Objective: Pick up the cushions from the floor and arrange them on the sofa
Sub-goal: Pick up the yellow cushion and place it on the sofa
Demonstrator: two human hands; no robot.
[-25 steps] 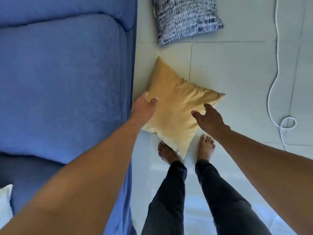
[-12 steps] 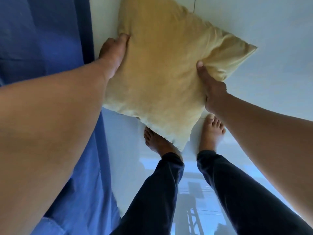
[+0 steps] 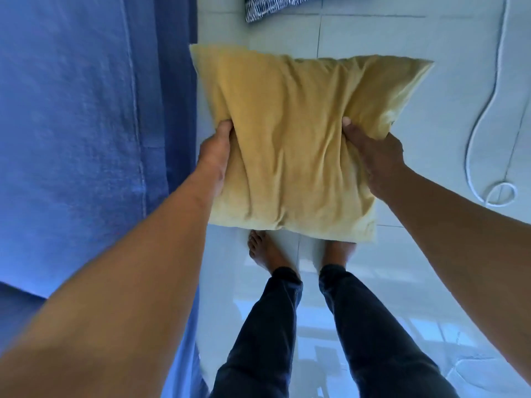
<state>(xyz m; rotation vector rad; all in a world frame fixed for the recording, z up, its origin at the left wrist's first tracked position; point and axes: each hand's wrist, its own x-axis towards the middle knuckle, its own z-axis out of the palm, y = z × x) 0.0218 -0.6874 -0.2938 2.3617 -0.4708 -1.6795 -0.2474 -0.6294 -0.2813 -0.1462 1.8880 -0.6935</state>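
A mustard-yellow cushion [image 3: 290, 145] hangs in the air over the floor in front of me, held flat between both hands. My left hand [image 3: 215, 153] grips its left edge, thumb pressed into the fabric. My right hand [image 3: 373, 156] grips its right side the same way. The blue sofa [image 3: 80, 124] fills the left of the view, its front edge just left of the cushion. A dark blue-and-white patterned cushion [image 3: 273, 7] lies on the floor at the top edge, mostly cut off.
Pale tiled floor [image 3: 402, 33] spreads to the right. A white cord [image 3: 482, 133] runs down the right side and ends in a loop. My bare feet and dark trousers [image 3: 316, 326] stand below the cushion, close to the sofa front.
Both hands reached to the yellow cushion on the floor, closed on its sides, and lifted it. It now hangs level and higher, squared up between my hands.
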